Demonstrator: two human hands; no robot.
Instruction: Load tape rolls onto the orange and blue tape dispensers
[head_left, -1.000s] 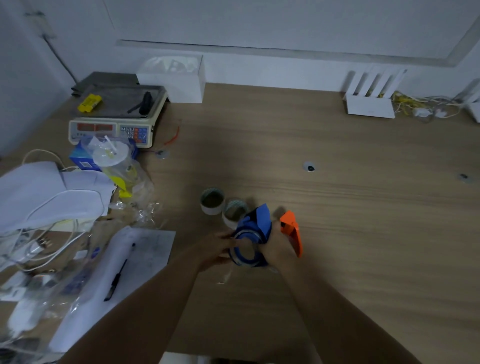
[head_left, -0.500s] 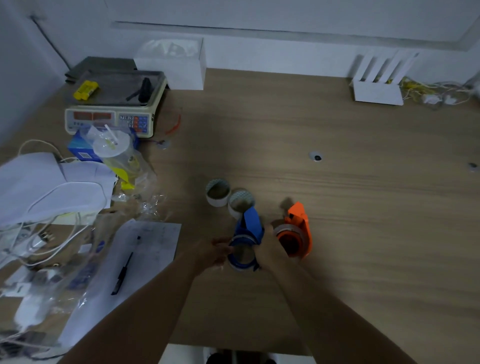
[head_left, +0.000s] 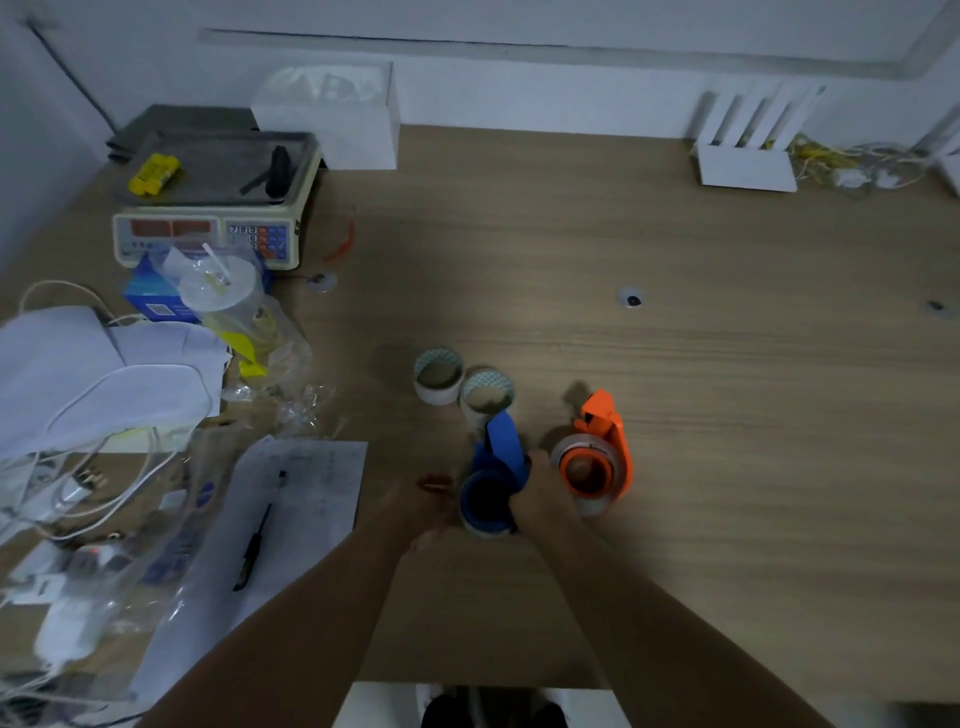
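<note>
The blue tape dispenser (head_left: 496, 470) stands on the wooden table (head_left: 675, 395) near its front, with a tape roll seated on its hub. My right hand (head_left: 540, 496) grips its right side. My left hand (head_left: 423, 506) hovers just left of it, fingers loosely curled, apart from the dispenser. The orange tape dispenser (head_left: 597, 457) lies just right of my right hand, a clear tape roll on its hub. Two empty cardboard tape cores (head_left: 438, 375) (head_left: 487, 396) stand behind the blue dispenser.
A weighing scale (head_left: 213, 208) sits at back left, with a plastic cup in a bag (head_left: 234, 312) in front of it. Papers with a pen (head_left: 254, 540), cables and plastic bags crowd the left side. A white router (head_left: 748, 156) stands at back right.
The blue dispenser has been set down upright on the table. My left hand has drawn back from it. The orange dispenser now lies with its loaded roll showing.
</note>
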